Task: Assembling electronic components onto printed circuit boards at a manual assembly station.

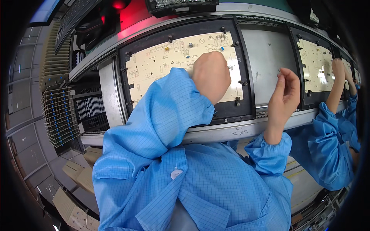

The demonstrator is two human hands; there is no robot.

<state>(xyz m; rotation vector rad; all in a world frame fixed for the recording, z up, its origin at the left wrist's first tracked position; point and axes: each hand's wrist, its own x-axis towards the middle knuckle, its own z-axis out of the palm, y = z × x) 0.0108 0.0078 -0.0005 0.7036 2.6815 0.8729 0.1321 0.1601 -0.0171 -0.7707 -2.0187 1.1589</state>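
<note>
Your left hand (212,75) overlapped the board (173,56) toward three o'clock, grip undeterminable; your right hand (285,95) pinched nearly closed, contents undeterminable.

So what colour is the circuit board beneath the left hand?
The circuit board is pale cream with dark printed markings, seen best in the head view.

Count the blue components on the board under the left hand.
2 visible: a blue component near the board's upper-right corner, another further left; the left hand and sleeve may hide more.
</note>
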